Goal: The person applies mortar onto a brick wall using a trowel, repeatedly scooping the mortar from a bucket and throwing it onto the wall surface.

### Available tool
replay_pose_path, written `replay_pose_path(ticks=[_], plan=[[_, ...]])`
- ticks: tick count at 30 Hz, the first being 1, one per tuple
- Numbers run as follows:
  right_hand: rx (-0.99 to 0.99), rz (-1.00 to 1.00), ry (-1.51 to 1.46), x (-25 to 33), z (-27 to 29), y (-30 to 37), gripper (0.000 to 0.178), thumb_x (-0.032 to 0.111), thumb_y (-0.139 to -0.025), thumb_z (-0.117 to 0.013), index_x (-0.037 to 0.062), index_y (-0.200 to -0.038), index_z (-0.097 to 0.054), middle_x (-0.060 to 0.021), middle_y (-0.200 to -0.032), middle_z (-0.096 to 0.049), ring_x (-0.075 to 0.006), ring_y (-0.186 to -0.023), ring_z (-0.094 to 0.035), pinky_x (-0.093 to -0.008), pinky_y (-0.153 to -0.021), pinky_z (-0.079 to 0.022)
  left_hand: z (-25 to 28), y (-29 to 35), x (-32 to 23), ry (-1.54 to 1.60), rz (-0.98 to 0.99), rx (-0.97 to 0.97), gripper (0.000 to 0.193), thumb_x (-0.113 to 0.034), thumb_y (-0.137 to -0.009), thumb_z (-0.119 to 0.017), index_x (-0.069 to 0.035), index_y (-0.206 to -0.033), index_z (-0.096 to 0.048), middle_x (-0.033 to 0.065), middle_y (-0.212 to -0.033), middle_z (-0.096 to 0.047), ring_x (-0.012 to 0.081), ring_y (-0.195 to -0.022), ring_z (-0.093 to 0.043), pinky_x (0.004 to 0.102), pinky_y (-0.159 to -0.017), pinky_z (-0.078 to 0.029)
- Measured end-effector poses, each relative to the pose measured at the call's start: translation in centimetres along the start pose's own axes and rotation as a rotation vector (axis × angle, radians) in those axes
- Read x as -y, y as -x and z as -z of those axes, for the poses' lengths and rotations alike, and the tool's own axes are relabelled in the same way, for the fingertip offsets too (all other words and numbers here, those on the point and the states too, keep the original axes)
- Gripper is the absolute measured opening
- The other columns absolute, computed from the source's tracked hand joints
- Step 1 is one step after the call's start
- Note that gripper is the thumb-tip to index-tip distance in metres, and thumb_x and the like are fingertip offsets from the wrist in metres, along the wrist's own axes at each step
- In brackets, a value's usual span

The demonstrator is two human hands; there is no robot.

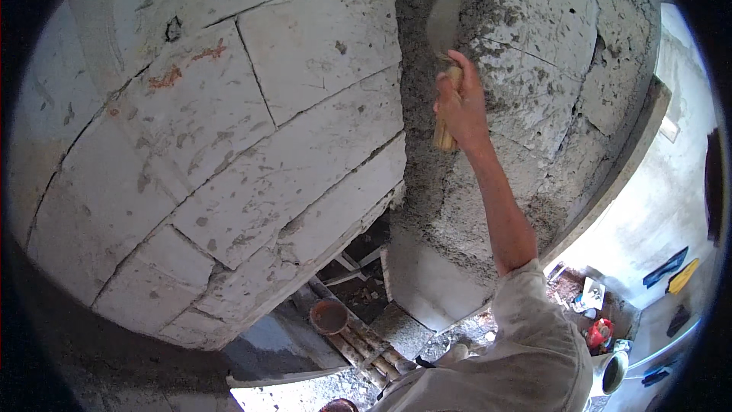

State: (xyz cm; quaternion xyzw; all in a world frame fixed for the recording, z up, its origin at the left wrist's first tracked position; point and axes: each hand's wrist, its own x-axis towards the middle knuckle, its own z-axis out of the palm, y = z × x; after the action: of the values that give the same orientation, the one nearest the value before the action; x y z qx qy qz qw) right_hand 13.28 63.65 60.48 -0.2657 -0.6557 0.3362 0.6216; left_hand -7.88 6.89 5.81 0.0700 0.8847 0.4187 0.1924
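Observation:
My right hand [463,103] is closed around the wooden handle of a trowel [444,19], its arm stretched up and forward. The trowel's pointed metal blade lies against or very near a strip of wet grey mortar [427,107]. That strip runs down the inner corner between two walls. To its left is a pale block wall [305,107] with dark joints and mortar spots. On the right, the other block wall [545,11] is partly smeared with mortar. My left hand is out of view.
Below, a brown bowl [329,317] rests by wooden poles [366,355]. A wooden board [610,175] edges the right wall. Lower right are a red bag-like item [600,332], a pale bucket [610,374] and clutter; dark and yellow cloths [682,276] hang farther right.

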Motion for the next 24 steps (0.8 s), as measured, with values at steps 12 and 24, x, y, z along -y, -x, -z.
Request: replay_pose_path(ticks=[12, 24], plan=[[0.215, -0.225, -0.081, -1.3, -1.4, -2.1, 0.044, 0.015, -0.089, -0.053, 0.0068, -0.131, -0.041, -0.0047, -0.083, -0.050, -0.0138, -0.062, -0.052, -0.0312, -0.057, -0.046, -0.5, 0.0, -0.7, 0.004, 0.016, 0.022, 0.031, -0.025, -0.080, -0.062, -0.007, -0.105, -0.056, 0.0096, -0.089, -0.060, 0.0225, -0.080, -0.059, 0.0412, -0.071, -0.047], [0.102, -0.154, -0.137, -0.4, 0.2, 8.9, 0.042, 0.014, -0.093, -0.050, 0.0067, -0.133, -0.038, -0.0019, -0.077, -0.049, -0.0086, -0.061, -0.051, -0.0264, -0.054, -0.044, -0.4, 0.7, -0.5, 0.029, 0.060, 0.020, 0.026, -0.023, -0.081, -0.060, -0.008, -0.102, -0.056, 0.0065, -0.087, -0.059, 0.0210, -0.079, -0.058, 0.0392, -0.069, -0.047]])
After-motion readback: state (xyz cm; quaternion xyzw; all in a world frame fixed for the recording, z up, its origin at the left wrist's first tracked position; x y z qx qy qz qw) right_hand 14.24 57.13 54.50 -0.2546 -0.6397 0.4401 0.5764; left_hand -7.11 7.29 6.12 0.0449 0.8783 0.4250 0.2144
